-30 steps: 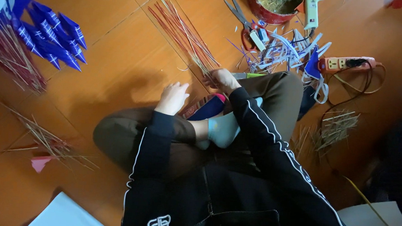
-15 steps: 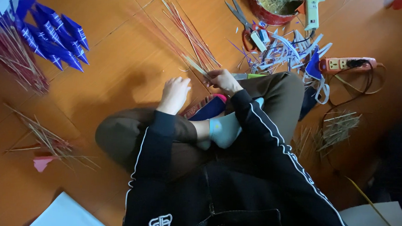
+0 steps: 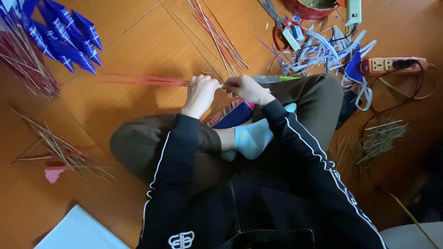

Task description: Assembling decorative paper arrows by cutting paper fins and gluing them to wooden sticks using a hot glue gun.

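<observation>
Holding a thin red-tinted bamboo stick [image 3: 144, 80] level above the orange wooden floor [image 3: 136, 31], the left hand [image 3: 201, 91] is closed around its near end, and the right hand [image 3: 245, 87] pinches the tip just beside it, fingers curled shut. The stick points toward nine o'clock from the hands and blurs along its length. It looks light, springy and easy to snap, so a grip near the end with both hands close together seems safest. At twelve o'clock lies a loose fan of red and pale sticks [image 3: 215, 32]; at two o'clock, grey scissors [image 3: 271, 12] and pale paper strips [image 3: 324, 49]; at ten o'clock, blue folded paper shapes [image 3: 61, 33].
</observation>
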